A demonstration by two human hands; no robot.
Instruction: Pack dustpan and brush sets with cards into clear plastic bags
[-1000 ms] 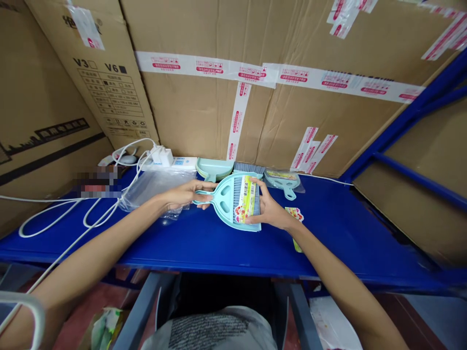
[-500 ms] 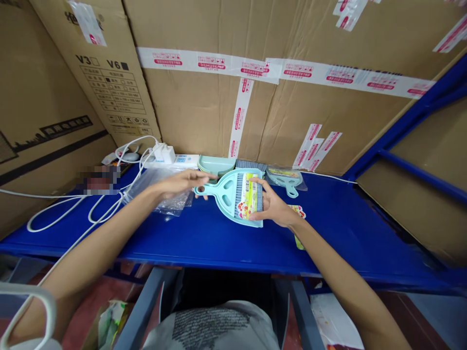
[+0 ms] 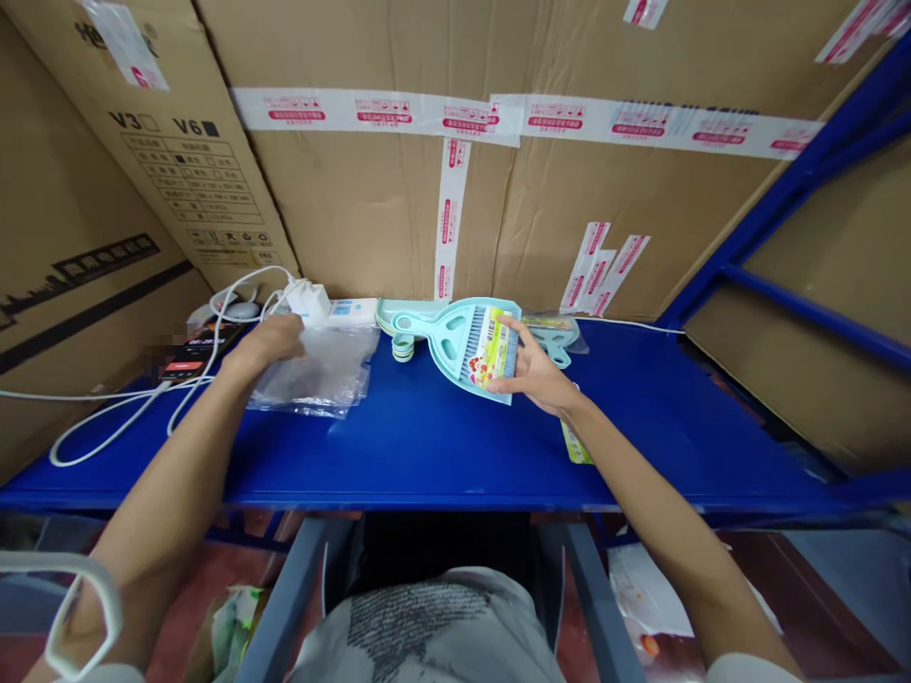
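My right hand grips the wide end of a light-blue dustpan, thumb in front and fingers round its right edge. A small brush with blue-grey bristles sits in the pan, a yellow and white printed card across it. The pan's handle points left. My left hand is over the far left edge of a pile of clear plastic bags; its fingers are bent down and smeared, so their hold is hidden.
Stacked dustpans lie behind the held one. A bagged set and a printed card lie to the right. White cables, a charger and a phone occupy the left. Cardboard walls enclose the blue table.
My left hand has left the dustpan's handle and moved left to the plastic bags. My right hand still holds the dustpan, now slightly farther from me and tilted.
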